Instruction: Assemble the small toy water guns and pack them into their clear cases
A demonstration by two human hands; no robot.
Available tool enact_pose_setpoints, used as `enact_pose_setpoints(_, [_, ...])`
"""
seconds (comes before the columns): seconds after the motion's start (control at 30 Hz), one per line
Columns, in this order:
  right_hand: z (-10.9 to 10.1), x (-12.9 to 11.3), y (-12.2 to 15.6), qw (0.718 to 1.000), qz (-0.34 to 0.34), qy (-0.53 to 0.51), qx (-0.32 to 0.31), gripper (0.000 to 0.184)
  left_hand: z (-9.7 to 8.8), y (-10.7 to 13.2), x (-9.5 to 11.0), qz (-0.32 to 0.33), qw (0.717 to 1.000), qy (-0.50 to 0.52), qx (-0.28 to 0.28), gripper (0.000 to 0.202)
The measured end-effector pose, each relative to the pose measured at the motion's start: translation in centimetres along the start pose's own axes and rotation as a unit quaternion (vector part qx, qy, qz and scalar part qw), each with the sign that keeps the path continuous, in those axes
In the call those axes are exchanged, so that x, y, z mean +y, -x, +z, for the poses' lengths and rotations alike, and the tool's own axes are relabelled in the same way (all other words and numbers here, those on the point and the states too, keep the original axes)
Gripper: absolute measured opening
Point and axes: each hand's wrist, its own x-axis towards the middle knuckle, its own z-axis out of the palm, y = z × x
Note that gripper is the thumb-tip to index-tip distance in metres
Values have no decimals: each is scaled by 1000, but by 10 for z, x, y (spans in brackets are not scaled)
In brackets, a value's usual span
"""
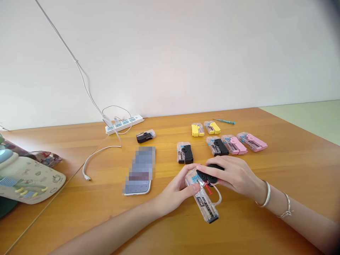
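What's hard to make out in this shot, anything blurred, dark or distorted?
In the head view, a pixelated patch hides most of the phone; the top-right corner darkens into a smudge; the light is soft and even, with only a faint shadow under the right hand.

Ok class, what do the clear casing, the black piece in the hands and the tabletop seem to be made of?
The clear casing looks like glossy transparent plastic: its insides show through. The black piece seems dull plastic, though fingers hide much of it. The tabletop looks like varnished wood from its grain and sheen, possibly laminate.
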Motion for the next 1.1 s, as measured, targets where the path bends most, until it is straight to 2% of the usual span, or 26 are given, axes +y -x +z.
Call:
enact_pose_setpoints(0.17, [-6, 4, -2, 1000, -22, -9, 10, 29, -12, -1, 0, -4, 1000, 9, -15, 47])
enact_pose_setpoints(0.33, [-4, 21, 6, 997, 53, -36, 49, 25, -25, -5, -5, 1, 996, 88, 7, 43])
enact_pose_setpoints(0.43, [2, 26, 10, 993, 87, -60, 55, 29, -20, -4, -4, 8, 999, 42, 1, 44])
enact_pose_setpoints(0.53, [7, 20, 10, 993, 91, -59, 49, 33, -10, 1, -3, 7, 997, -59, -51, 41])
enact_pose_setpoints(0.6, [7, 14, 8, 994, 80, -52, 46, 31, -4, 4, -4, 36, 980, -189, -54, 32])
enact_pose_setpoints(0.7, [5, 9, 5, 996, 64, -50, 42, 29, -2, 6, -7, 76, 904, -420, -24, 31])
enact_pose_setpoints(0.77, [3, 8, 4, 996, 52, -52, 40, 30, -3, 4, -7, 83, 857, -509, -3, 31])
enact_pose_setpoints(0.8, [3, 8, 3, 997, 47, -53, 38, 30, -4, 3, -7, 84, 842, -532, 8, 31])
enact_pose_setpoints(0.9, [3, 7, 3, 997, 42, -53, 35, 29, -7, 1, -7, 99, 829, -550, 28, 30])
enact_pose_setpoints(1.0, [8, 5, 4, 996, 40, -71, 32, 26, -9, 2, -8, 109, 838, -532, 44, 36])
enact_pose_setpoints(1.1, [15, -1, 5, 991, 49, -118, 41, 19, -10, 4, -9, 122, 851, -502, 92, 45])
